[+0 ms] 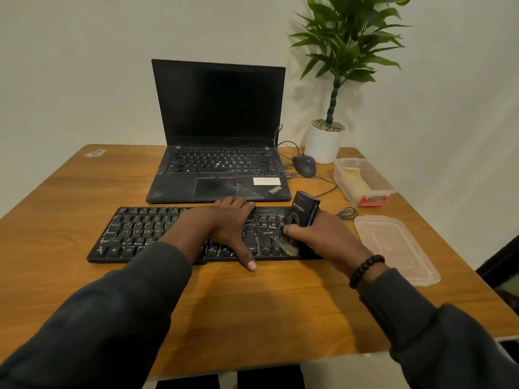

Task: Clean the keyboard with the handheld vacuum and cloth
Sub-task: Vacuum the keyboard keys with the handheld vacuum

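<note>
black keyboard (146, 234), black handheld vacuum (304, 210); wood-brown table (84, 197), white pot (323, 144)

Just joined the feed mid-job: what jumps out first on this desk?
The two hands at the black keyboard near the table's front: the left hand lies flat across its middle, while the right hand grips a black handheld vacuum, brush down on the right-side keys. Behind it sits an open laptop, screen dark.
</note>
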